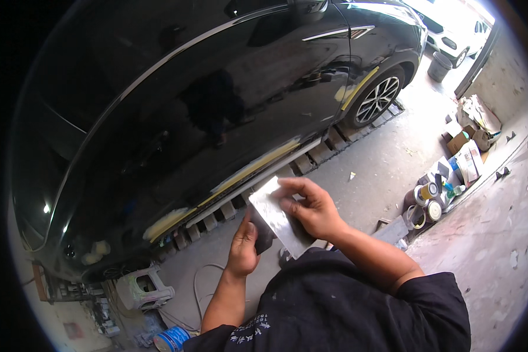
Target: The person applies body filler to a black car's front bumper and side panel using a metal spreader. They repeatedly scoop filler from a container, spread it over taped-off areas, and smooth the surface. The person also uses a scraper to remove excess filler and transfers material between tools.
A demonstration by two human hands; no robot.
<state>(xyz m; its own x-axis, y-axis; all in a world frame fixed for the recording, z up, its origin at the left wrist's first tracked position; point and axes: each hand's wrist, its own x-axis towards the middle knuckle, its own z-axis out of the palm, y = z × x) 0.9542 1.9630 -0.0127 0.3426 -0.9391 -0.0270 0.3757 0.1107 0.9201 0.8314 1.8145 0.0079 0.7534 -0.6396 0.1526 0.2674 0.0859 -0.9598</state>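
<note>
Between my hands is a pale, silvery rectangular sheet (280, 222), tilted, with a dark flat piece (260, 230) against its left side; I cannot tell whether the two are joined. My left hand (243, 249) grips the dark piece from the left, thumb up. From the right, my right hand (315, 210) pinches the sheet near its upper end, fingers curled over the edge. Beyond them stands a black car (217, 111). Yellowish filler or tape (258, 161) runs along its lower sill, and a pale patch (97, 252) marks its rear end.
A grey plastic stool (145, 287) and a blue can (171, 339) stand at lower left, near a hose (198, 281). Open cans (433, 211) and boxes (468, 158) line the right wall. A dark bucket (439, 67) and a white car (456, 26) are farther off.
</note>
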